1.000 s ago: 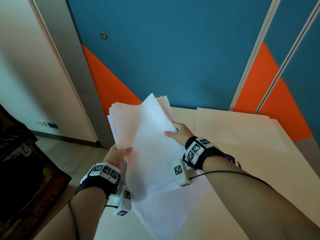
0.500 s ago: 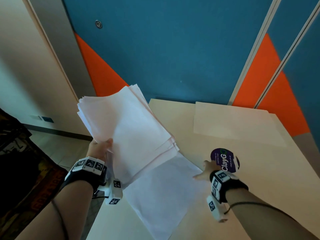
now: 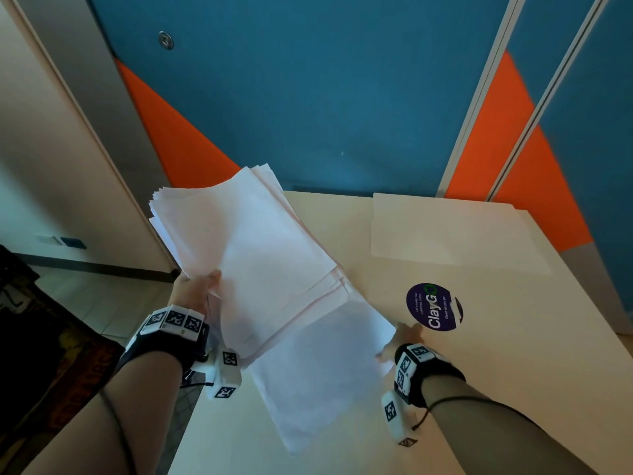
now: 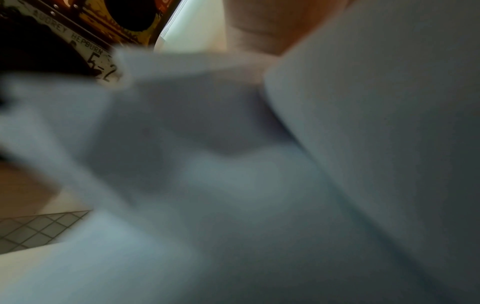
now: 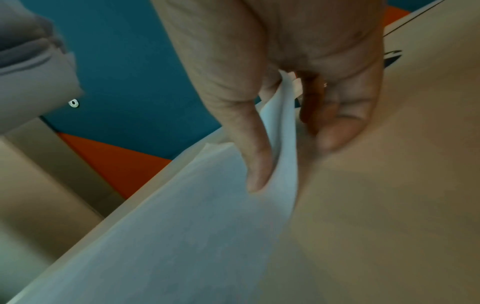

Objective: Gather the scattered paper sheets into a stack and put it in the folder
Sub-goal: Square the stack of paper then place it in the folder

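Left hand (image 3: 195, 289) grips paper stack (image 3: 246, 255); right hand (image 3: 402, 339) pinches loose sheet (image 3: 322, 371).

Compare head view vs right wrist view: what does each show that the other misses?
Head only: the left hand holding the raised stack of white paper sheets, the cream folder and the round purple sticker on the cream table.
Right wrist only: thumb and fingers pinching the sheet's lifted edge.
Both: the right hand at the loose white sheet.
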